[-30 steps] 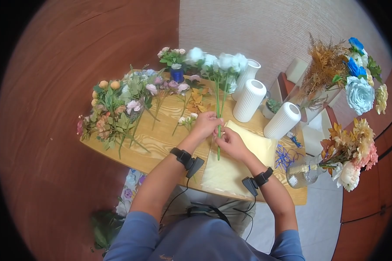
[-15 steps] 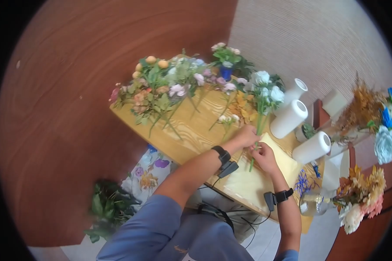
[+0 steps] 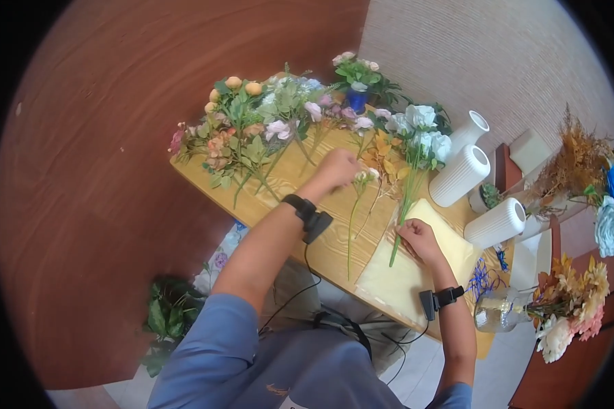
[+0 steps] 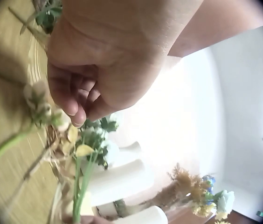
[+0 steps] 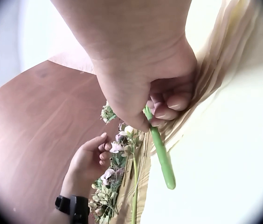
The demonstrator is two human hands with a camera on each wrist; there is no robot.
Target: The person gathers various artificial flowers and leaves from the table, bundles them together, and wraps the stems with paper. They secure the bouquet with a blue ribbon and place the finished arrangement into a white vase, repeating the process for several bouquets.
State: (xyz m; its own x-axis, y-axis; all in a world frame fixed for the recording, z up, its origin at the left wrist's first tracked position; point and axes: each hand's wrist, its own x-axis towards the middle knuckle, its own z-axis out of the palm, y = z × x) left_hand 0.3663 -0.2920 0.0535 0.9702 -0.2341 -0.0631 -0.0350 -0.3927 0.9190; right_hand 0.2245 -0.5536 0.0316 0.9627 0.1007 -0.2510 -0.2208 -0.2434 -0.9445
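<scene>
My right hand (image 3: 419,240) pinches the green stems (image 3: 409,191) of a bunch of pale blue-white artificial roses (image 3: 423,133). In the right wrist view, one stem end (image 5: 163,161) sticks out below the thumb and fingers. The roses lean beside the white vases. Farther left, my left hand (image 3: 338,170) hovers over the wooden table, just beside a small white-flowered stem (image 3: 360,198). Its fingers (image 4: 78,109) are loosely curled, and nothing shows between them in the left wrist view.
Cream wrapping sheets (image 3: 436,235) lie under my right hand. Mixed artificial flowers (image 3: 252,133) cover the table's far left. Ribbed white vases (image 3: 460,176) stand at the right, near blue ribbon (image 3: 483,278) and a glass jar (image 3: 498,310) of flowers. Orange-leaved sprigs (image 3: 387,157) lie mid-table.
My left hand has let go of the rose stems and moved left across the table. The right hand still holds them. The head view has turned, shifting the table rightward.
</scene>
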